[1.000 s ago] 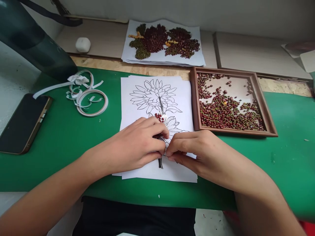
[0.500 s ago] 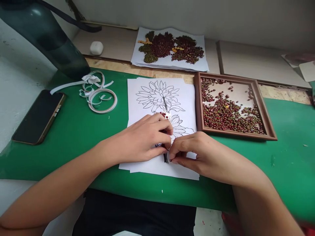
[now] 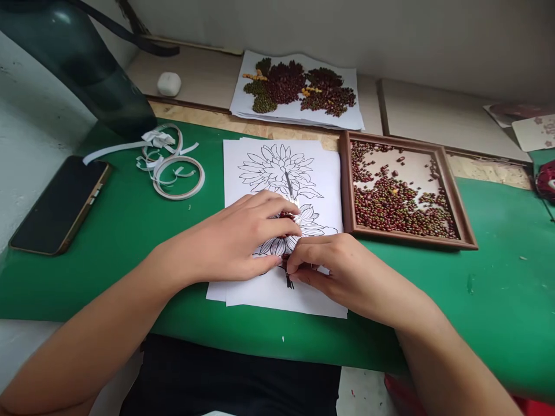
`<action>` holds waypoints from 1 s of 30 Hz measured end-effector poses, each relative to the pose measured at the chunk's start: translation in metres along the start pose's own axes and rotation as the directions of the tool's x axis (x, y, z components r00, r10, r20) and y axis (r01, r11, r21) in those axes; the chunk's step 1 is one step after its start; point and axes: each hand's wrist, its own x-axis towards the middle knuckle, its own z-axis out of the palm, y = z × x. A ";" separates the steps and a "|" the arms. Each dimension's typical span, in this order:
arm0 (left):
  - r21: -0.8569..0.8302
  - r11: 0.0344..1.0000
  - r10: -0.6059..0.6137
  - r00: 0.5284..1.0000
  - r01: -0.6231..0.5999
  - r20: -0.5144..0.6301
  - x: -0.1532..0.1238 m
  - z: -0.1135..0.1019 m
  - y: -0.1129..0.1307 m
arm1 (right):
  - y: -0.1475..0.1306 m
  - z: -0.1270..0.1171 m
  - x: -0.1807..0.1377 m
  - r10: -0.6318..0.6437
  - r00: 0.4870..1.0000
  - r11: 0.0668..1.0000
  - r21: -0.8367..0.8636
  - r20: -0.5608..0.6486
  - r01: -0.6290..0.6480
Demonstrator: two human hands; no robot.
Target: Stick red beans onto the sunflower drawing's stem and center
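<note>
A white sheet with a line drawing of flowers (image 3: 277, 173) lies on the green mat (image 3: 121, 231). Both my hands rest on its lower half. My left hand (image 3: 236, 240) lies over the stem, fingers curled and pressed down beside a small cluster of red beans stuck on the drawing (image 3: 287, 215). My right hand (image 3: 336, 268) meets it fingertip to fingertip, thumb and fingers pinched together at the stem; what they pinch is too small to make out.
A brown wooden frame tray (image 3: 347, 190) with red and green beans sits right of the sheet. A finished bean picture (image 3: 299, 86) lies behind. Tape roll and backing strips (image 3: 173, 170), a phone (image 3: 56, 205), a white case (image 3: 169, 84) and a dark object (image 3: 78, 58) are left.
Both hands have shifted slightly up the sheet and closer together; the left fingers now cover more of the bean cluster. The camera view drifted a little.
</note>
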 end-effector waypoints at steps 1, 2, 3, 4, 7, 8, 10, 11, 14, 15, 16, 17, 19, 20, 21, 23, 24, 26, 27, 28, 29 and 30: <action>-0.004 1.000 -0.002 1.000 0.002 0.011 0.000 0.001 0.000 | 0.000 0.001 0.000 0.004 1.000 1.000 -0.018 0.006 -0.004; -0.008 1.000 -0.004 1.000 0.004 0.016 0.000 0.002 0.000 | -0.001 0.001 0.000 0.010 1.000 0.999 -0.036 0.010 -0.009; -0.014 1.000 -0.005 1.000 0.005 0.017 0.000 0.003 0.000 | -0.001 0.002 0.000 0.015 1.000 0.998 -0.054 0.011 -0.015; -0.021 1.000 -0.005 1.000 0.005 0.015 0.000 0.003 0.000 | 0.000 0.002 0.000 0.020 1.000 0.997 -0.069 0.012 -0.019; -0.027 1.000 -0.001 1.000 0.002 0.014 0.000 0.004 -0.001 | 0.000 0.003 0.000 0.021 1.000 0.995 -0.096 0.017 -0.019; -0.025 1.000 0.001 1.000 0.000 0.016 0.000 0.005 -0.001 | 0.000 0.003 0.000 0.020 1.000 0.994 -0.105 0.019 -0.018; -0.021 1.000 0.006 1.000 -0.005 0.019 0.000 0.005 -0.002 | -0.001 0.003 0.000 0.022 0.999 0.992 -0.121 0.023 -0.019; -0.018 1.000 0.007 1.000 -0.007 0.021 0.000 0.006 -0.002 | -0.001 0.003 0.000 0.026 0.999 0.991 -0.130 0.026 -0.022; -0.004 1.000 0.003 0.999 -0.003 0.033 0.001 0.006 -0.003 | -0.001 0.002 -0.001 0.046 0.998 0.989 -0.145 0.035 -0.041; 0.004 1.000 0.000 0.999 0.000 0.038 0.001 0.007 -0.003 | -0.002 0.002 -0.001 0.053 0.998 0.988 -0.148 0.036 -0.048; 0.012 1.000 -0.002 0.999 0.001 0.041 0.001 0.007 -0.002 | -0.002 0.002 -0.002 0.059 0.998 0.987 -0.152 0.036 -0.053; 0.021 1.000 -0.005 0.999 0.004 0.046 0.001 0.006 -0.002 | -0.002 0.001 -0.002 0.064 0.997 0.986 -0.156 0.037 -0.057; 0.044 0.999 -0.013 0.998 0.010 0.058 0.001 0.006 -0.002 | -0.002 0.001 -0.003 0.073 0.997 0.984 -0.168 0.040 -0.065; 0.055 0.998 -0.017 0.998 0.014 0.066 0.001 0.006 -0.002 | -0.002 0.000 -0.004 0.082 0.996 0.982 -0.177 0.043 -0.073; 0.065 0.998 -0.021 0.997 0.017 0.072 0.001 0.006 -0.001 | -0.002 0.000 -0.004 0.094 0.995 0.978 -0.189 0.044 -0.084; 0.079 0.997 -0.026 0.996 0.020 0.081 0.001 0.005 -0.001 | -0.003 -0.002 -0.004 0.123 0.992 0.969 -0.220 0.038 -0.111; 0.083 0.996 -0.026 0.996 0.019 0.084 0.001 0.005 -0.001 | -0.003 -0.002 -0.005 0.133 0.991 0.965 -0.235 0.035 -0.121; 0.089 0.996 -0.029 0.996 0.021 0.089 0.001 0.005 -0.001 | -0.004 -0.002 -0.004 0.138 0.990 0.958 -0.257 0.034 -0.124; 0.091 0.996 -0.031 0.995 0.023 0.092 0.001 0.005 -0.001 | -0.004 -0.002 -0.004 0.136 0.990 0.957 -0.262 0.038 -0.121; 0.094 0.995 -0.033 0.995 0.024 0.094 0.001 0.005 -0.001 | -0.004 -0.002 -0.004 0.131 0.990 0.957 -0.265 0.041 -0.116; 0.097 0.995 -0.033 0.995 0.024 0.095 0.001 0.005 -0.001 | -0.004 -0.001 -0.003 0.126 0.991 0.958 -0.264 0.042 -0.110; 0.100 0.995 -0.033 0.995 0.024 0.095 0.001 0.005 -0.001 | -0.003 -0.001 -0.003 0.121 0.992 0.959 -0.262 0.040 -0.106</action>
